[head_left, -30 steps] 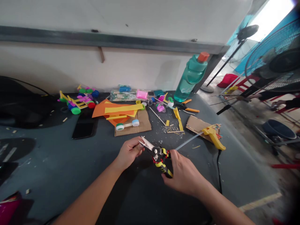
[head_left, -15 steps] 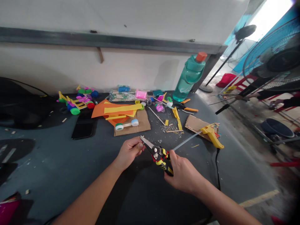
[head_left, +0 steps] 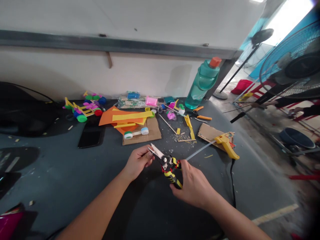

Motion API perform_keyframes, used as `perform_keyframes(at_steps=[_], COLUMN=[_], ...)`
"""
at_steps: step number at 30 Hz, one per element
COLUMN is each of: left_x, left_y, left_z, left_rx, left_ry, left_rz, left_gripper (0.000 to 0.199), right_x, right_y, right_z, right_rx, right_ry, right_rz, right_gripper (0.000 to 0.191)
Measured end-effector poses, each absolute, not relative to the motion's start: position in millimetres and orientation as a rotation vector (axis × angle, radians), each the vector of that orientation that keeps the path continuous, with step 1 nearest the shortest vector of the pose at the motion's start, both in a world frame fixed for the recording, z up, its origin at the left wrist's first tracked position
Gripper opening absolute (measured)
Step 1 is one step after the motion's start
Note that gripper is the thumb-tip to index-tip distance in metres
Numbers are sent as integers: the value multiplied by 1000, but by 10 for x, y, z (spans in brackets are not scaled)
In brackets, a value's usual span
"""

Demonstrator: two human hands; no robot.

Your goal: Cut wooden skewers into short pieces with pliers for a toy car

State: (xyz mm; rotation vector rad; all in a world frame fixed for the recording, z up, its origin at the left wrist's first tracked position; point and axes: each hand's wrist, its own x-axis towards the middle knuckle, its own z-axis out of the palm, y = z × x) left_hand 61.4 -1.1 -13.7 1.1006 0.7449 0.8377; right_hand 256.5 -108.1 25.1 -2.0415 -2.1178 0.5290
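Lower centre of frame: right hand (head_left: pixel 193 185) clenched on yellow-black handles of snips (head_left: pixel 167 164), blades parted; left hand (head_left: pixel 137 162) curled beside blade tips, grasp unclear.

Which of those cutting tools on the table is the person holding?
The yellow-and-black snips, gripped in the right hand, with the left hand beside their blades. The orange-handled pliers lie farther off, untouched.
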Motion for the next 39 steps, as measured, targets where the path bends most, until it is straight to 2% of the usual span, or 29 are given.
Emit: perform_keyframes(at_steps=[6, 16, 23, 29, 39], left_x=[589, 610, 655, 622, 621], left_y=[6, -19, -13, 54, 40], left_z=[-148, -130, -100, -149, -71], left_rx=[1144, 1140, 1094, 1114, 1170], left_ry=[710, 747, 789, 907, 983], left_rz=[827, 787, 865, 947, 908], left_gripper=[28, 35, 24, 24, 23], right_x=[2588, 2673, 2700, 2660, 2677], right_y=[-1083, -1079, -1029, -1032, -1035], right_z=[282, 257, 269, 240, 143], right_rx=[-2000, -1984, -1960, -2011, -2062], right_ry=[-2146, -2245, -2056, -2064, -2146], right_rz=[568, 687, 759, 649, 424], right_gripper=[43, 29, 28, 38, 34])
